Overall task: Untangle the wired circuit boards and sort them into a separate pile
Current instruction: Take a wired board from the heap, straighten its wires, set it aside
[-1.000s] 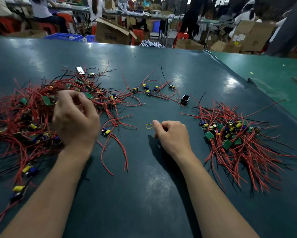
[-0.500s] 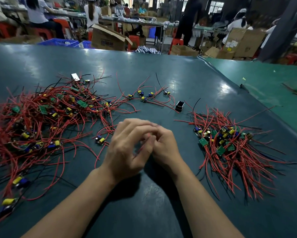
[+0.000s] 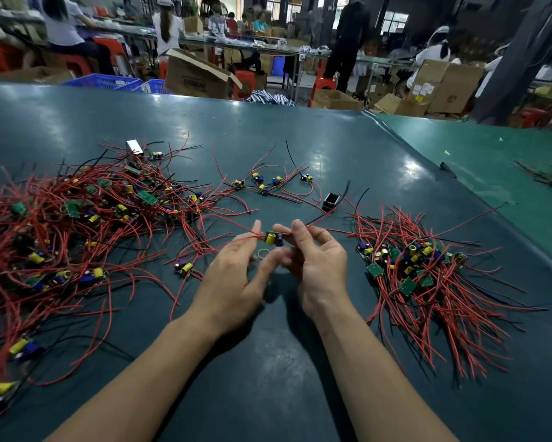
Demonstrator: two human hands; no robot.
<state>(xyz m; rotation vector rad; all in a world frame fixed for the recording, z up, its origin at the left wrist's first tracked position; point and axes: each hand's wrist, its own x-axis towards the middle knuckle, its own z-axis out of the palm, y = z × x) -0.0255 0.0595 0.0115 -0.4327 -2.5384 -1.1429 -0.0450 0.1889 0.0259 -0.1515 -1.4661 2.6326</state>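
Red-wired circuit board (image 3: 273, 238) sits mid-frame, raised over the table (image 3: 268, 393), pinched by the right hand (image 3: 319, 266); the left hand (image 3: 236, 275) pinches its wire. Tangled heap (image 3: 77, 224) lies left, sorted pile (image 3: 427, 275) right.

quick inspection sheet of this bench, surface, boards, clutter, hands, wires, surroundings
surface: dark green mat with glare patches; a lighter green table adjoins it on the right.
job's things: big tangled pile on the left; sorted pile on the right; one held board lifted between the hands; a few loose boards further back.
clutter: yellow rubber band on the mat under the hands; small black block; white piece behind the tangle.
grippers: left hand pinches the board's red lead; right hand grips the board's other side.
cables: red and black leads spread out from both piles.
surroundings: cardboard boxes, blue crates, red stools, people at benches.
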